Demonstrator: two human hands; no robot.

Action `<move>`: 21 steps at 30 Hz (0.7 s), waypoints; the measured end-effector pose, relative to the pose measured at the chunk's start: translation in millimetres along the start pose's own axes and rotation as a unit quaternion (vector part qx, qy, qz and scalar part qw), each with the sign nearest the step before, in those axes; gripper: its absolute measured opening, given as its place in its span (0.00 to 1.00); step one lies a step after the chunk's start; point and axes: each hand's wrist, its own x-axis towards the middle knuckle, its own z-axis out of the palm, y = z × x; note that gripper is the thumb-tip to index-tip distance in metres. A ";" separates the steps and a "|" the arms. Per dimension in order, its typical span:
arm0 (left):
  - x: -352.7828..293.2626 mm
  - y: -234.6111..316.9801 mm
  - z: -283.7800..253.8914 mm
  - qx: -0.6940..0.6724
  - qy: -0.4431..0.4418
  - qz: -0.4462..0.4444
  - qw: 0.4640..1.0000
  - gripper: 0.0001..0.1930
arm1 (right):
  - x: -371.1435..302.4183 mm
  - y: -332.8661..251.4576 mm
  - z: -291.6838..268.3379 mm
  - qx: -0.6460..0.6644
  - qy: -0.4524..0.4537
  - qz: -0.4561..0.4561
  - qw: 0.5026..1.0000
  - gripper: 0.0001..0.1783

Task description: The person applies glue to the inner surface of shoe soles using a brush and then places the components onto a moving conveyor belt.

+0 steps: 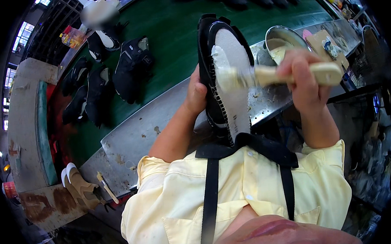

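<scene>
My left hand (196,93) grips the side of a black shoe upper (207,78), turned so that its underside faces up. A pale insole board (237,109) with stitching round its edge covers that underside, and white paste coats part of its upper area. My right hand (304,76) is closed round the wooden handle of a wide brush (326,74). Smeared by motion, the bristles lie over the insole's middle. Just beyond my right hand stands a metal bowl (268,40) with cream-coloured paste in it.
Several black shoe uppers (132,68) lie on the green belt (170,49), more at its far side. A metal ledge (148,128) runs along the near edge. Tan boots (80,188) and another brush (106,187) are at lower left. Cardboard (327,46) lies right of the bowl.
</scene>
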 end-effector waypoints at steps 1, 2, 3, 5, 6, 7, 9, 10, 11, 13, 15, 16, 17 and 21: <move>-0.5 3.6 0.9 0.005 -0.009 0.001 1.000 0.55 | 8.8 8.8 -0.6 -0.016 0.036 -0.021 0.999 0.06; -0.3 4.8 5.7 0.003 0.001 0.012 1.000 0.55 | 17.3 17.3 -1.1 -0.033 0.072 -0.040 0.996 0.07; -0.8 5.1 7.0 0.009 -0.002 0.013 1.000 0.55 | 28.2 27.0 -4.8 -0.056 0.094 -0.074 0.991 0.08; -3.1 6.6 7.8 0.014 0.005 0.009 1.000 0.55 | 37.2 30.1 -4.0 -0.109 0.187 -0.016 0.976 0.11; -4.4 6.1 6.5 0.015 0.011 0.009 1.000 0.55 | 39.7 30.1 -3.7 -0.135 0.230 0.013 0.964 0.14; -5.8 6.6 5.0 0.018 0.017 0.008 1.000 0.55 | 33.8 31.5 -5.8 -0.128 0.208 0.007 0.970 0.13; -8.1 4.6 2.0 0.021 0.033 0.006 0.999 0.55 | 8.0 30.0 -11.9 -0.117 0.162 -0.006 0.980 0.11; -9.1 3.5 1.4 0.020 0.042 0.006 0.999 0.55 | -5.8 20.1 -9.9 -0.163 0.156 0.039 0.973 0.11; -9.1 2.5 0.2 0.021 0.049 0.007 0.999 0.55 | -15.0 15.1 -7.2 -0.171 0.143 0.024 0.975 0.12; -9.5 0.8 0.2 0.025 0.061 0.007 0.998 0.55 | -29.0 0.0 -8.5 -0.198 0.096 0.046 0.974 0.12; -8.3 -0.4 0.5 0.043 0.064 0.018 0.997 0.55 | -34.1 -9.3 -13.2 -0.215 0.083 0.041 0.972 0.12; -8.4 0.5 1.7 0.050 0.064 0.018 0.997 0.55 | -35.0 -12.2 -14.8 -0.224 0.077 0.038 0.971 0.12; -8.7 1.4 2.8 0.056 0.064 0.019 0.996 0.55 | -34.0 -14.0 -15.7 -0.208 0.092 0.024 0.974 0.11; -8.2 2.9 5.5 0.051 0.054 0.009 0.997 0.54 | -23.6 -9.8 -12.2 -0.167 0.150 -0.014 0.974 0.10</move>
